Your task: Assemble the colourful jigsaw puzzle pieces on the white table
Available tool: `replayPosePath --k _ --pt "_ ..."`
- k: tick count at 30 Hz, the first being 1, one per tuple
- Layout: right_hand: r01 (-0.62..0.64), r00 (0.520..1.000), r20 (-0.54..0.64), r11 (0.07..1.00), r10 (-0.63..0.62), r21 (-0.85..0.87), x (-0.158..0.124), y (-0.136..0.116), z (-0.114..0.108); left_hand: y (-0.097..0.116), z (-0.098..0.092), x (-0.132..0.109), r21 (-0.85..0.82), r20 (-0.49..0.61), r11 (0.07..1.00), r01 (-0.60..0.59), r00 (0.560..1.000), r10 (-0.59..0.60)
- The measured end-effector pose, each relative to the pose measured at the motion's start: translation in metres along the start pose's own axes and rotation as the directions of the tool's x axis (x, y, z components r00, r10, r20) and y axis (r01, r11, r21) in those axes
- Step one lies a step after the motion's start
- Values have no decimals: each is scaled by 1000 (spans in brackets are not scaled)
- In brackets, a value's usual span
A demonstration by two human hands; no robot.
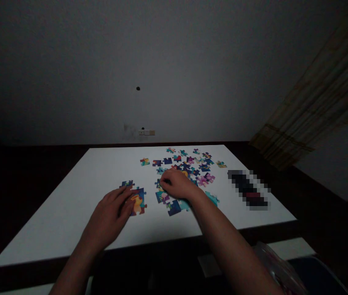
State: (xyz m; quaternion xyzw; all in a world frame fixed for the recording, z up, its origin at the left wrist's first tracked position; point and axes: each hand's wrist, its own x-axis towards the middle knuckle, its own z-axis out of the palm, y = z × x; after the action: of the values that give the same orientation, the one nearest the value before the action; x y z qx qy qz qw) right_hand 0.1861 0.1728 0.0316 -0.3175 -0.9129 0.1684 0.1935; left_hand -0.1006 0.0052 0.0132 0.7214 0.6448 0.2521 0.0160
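Observation:
My left hand (112, 207) lies with its fingers stretched out over a small joined section of jigsaw puzzle (137, 203), which shows an orange animal on dark blue. Its fingertips touch the section's left side and cover part of it. To the right, my right hand (176, 183) is closed, its bent fingers pinching at a dark puzzle piece (157, 183) that they partly hide. Just below that hand lie a purple and teal piece (162, 197), a dark blue piece (173, 207) and a light teal piece (184, 205).
Several loose puzzle pieces (189, 160) lie beyond my right hand, some overlapping. A teal piece (212, 198) is right of my forearm. A pixelated dark object (247, 189) rests near the right edge of the white table (69, 196). Clear plastic (276, 262) shows at lower right.

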Motion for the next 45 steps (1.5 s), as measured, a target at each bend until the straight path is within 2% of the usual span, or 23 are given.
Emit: replayPosePath --k 10,24,26,28,31,33,35,37,41,43,45 --pt "-3 1000 -20 999 3 35 -1 1 2 1 2 -2 -20 -26 1000 2 1000 -2" --pt "-13 999 -38 998 15 59 -1 1 2 6 -1 1 15 24 999 40 999 -41" --pt "-12 999 -45 997 16 71 -1 1 3 15 -3 15 82 34 994 77 996 -80" --pt "-14 998 -55 996 19 91 -2 3 4 32 -6 40 168 14 980 107 994 -111" --pt "-9 998 -61 993 16 119 -2 6 7 57 -10 97 193 38 980 50 998 -58" --pt "-4 998 -63 992 12 125 -2 7 7 61 -10 135 167 141 986 -16 990 -8" --pt "-8 998 -65 992 16 126 -2 5 6 45 -6 164 151 266 987 -57 964 15" --pt "-18 998 -61 992 26 127 -2 2 3 13 3 178 133 324 987 -91 945 43" --pt "-32 999 -38 995 36 99 -4 -7 -4 -59 27 178 75 262 995 -73 964 51" --pt "-33 999 -35 996 36 77 -5 -9 -5 -81 38 174 34 228 998 -57 972 48" --pt "-27 999 -29 998 29 63 -5 -11 -7 -90 46 170 22 211 997 -68 976 62"
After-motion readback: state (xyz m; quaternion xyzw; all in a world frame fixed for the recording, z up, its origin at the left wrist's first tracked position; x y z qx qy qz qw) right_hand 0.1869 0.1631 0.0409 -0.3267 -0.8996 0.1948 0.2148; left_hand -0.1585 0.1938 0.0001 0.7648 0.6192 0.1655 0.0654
